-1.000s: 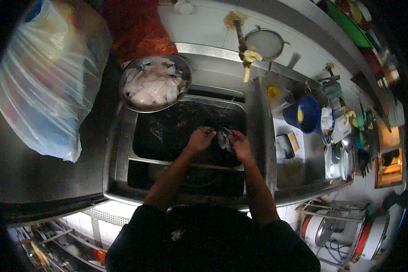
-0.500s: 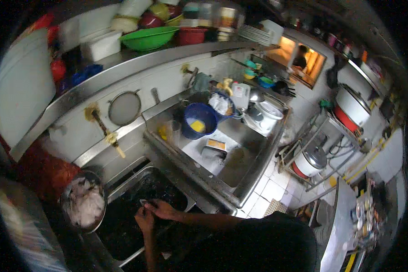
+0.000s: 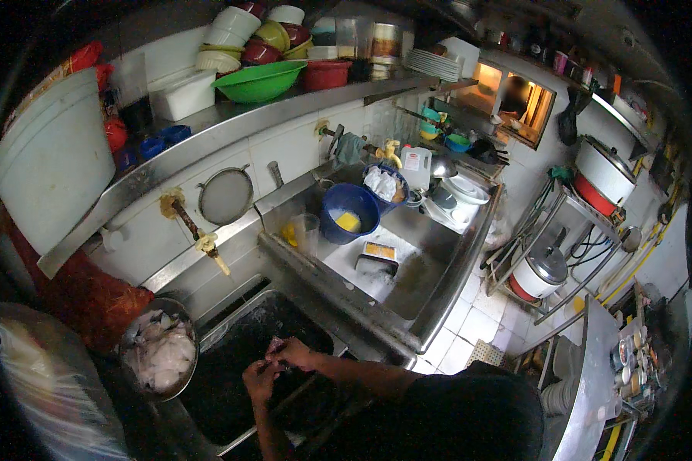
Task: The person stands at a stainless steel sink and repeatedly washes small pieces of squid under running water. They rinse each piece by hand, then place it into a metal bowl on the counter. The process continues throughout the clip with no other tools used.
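My left hand and my right hand meet over a dark basin. Both have their fingers pinched on one small, glossy, pinkish-dark piece; it could be raw seafood, but its kind is too small to tell. Left of the basin, close to my left hand, a round metal bowl is heaped with pale, wet, raw pieces that look like squid. The bottom of the basin is too dark to make out.
A brass tap juts from the tiled wall above the basin. Beyond a metal ridge, a steel sink holds a blue tub with a yellow sponge. A reddish mesh sack lies behind the bowl. A person shows through the far window.
The view has shifted slightly, so the room sits a little further right and lower. My hands stay together over the basin; the small piece between them shows more.
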